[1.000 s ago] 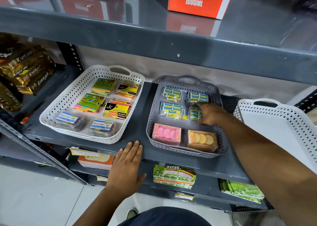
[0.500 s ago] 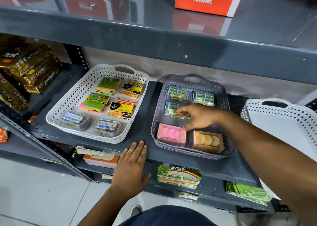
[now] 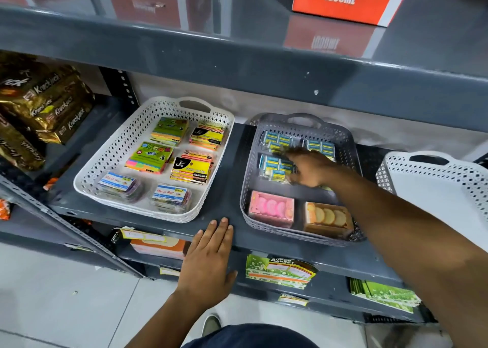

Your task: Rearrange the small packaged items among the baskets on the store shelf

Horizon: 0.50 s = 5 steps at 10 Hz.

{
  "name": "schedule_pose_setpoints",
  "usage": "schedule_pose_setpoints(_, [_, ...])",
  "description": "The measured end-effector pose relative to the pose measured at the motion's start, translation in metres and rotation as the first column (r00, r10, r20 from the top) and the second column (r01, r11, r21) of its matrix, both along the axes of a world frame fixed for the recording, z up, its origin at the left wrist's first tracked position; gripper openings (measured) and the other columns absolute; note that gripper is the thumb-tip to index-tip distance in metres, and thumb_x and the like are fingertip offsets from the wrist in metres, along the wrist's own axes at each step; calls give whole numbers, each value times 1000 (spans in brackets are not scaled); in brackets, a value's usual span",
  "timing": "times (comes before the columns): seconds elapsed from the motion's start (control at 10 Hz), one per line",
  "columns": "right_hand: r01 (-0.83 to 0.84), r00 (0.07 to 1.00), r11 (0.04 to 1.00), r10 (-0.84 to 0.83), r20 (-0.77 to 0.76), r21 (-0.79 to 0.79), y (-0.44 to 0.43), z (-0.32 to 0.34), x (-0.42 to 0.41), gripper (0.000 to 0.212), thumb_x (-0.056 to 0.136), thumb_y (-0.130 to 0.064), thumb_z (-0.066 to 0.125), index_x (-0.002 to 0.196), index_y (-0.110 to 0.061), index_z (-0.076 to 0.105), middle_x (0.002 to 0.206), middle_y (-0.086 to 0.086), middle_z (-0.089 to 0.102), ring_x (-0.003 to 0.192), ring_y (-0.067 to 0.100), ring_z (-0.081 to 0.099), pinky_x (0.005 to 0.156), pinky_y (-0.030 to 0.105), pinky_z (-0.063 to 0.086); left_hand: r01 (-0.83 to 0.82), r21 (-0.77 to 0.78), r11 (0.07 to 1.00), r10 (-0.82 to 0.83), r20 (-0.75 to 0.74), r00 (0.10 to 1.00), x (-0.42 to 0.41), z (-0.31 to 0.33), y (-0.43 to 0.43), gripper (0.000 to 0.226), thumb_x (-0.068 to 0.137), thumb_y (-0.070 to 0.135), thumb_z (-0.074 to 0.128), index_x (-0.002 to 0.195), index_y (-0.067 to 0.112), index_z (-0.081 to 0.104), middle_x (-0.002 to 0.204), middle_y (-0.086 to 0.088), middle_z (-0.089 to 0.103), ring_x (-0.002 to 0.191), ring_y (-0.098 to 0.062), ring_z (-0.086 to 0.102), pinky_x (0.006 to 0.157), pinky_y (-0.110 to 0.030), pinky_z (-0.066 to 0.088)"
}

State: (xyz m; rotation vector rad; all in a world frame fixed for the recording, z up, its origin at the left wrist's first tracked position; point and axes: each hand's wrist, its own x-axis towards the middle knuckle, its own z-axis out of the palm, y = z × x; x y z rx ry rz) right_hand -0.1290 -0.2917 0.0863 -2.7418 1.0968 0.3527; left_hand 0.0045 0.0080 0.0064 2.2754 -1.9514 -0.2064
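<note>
The right hand [image 3: 310, 169] is reaching into the grey basket [image 3: 352, 147], blurred fingers over the blue packets [image 3: 276, 164] — grip unclear — while the left hand [image 3: 208, 264] is lying flat, fingers together, on the shelf edge [image 3: 264, 244].

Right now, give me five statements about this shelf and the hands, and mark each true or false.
1. The right hand is inside the grey basket. True.
2. The left hand holds a packet. False: it lies flat on the shelf edge.
3. The pink box sits beside the orange box. True.
4. The sticky notes are in the grey basket. False: they are in the white basket.
5. The box on the shelf above is blue. False: orange.
</note>
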Motion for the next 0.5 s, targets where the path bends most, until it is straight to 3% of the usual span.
schedule_pose_setpoints(0.1, [96,994,993,-98,39,67,-3,0,15,78,79,-32,67,147,-25,27,149,10,41,127,30,48,101,34,44,30,54,998,-31,21,999,4,-4,-1,91,84,52,51,148,16,-2,154,-2,-13,143,-25,-8,112,-39,-6])
schedule_pose_setpoints(0.2, [141,989,987,-144,40,80,-1,3,19,83,77,-30,68,147,-31,24,149,8,41,127,31,48,100,33,44,38,61,997,-40,36,999,9,-5,0,90,87,53,45,146,18,-13,152,-1,-23,142,-24,-16,111,-38,-11])
schedule_pose_setpoints(0.3, [130,990,991,-130,61,1,10,1,21,81,78,-32,66,147,-30,24,154,7,33,136,30,38,110,42,35,77,89,993,-81,37,996,11,-5,0,92,87,52,44,144,18,-19,154,-2,-23,141,-24,-19,111,-38,-11])
schedule_pose_setpoints(0.4, [127,984,992,-123,129,-22,21,5,17,75,80,-31,65,145,-24,29,153,9,34,135,30,38,111,43,32,86,87,992,-89,35,995,15,-8,0,92,87,52,45,144,19,-18,155,-3,-21,141,-24,-18,109,-37,-12])
schedule_pose_setpoints(0.5, [230,891,969,-174,419,-88,38,13,4,64,80,-23,64,139,-15,42,146,13,44,130,30,45,110,41,34,127,100,987,-132,45,990,23,-6,-1,93,85,53,47,146,18,-13,157,-4,-15,142,-24,-14,108,-36,-12])
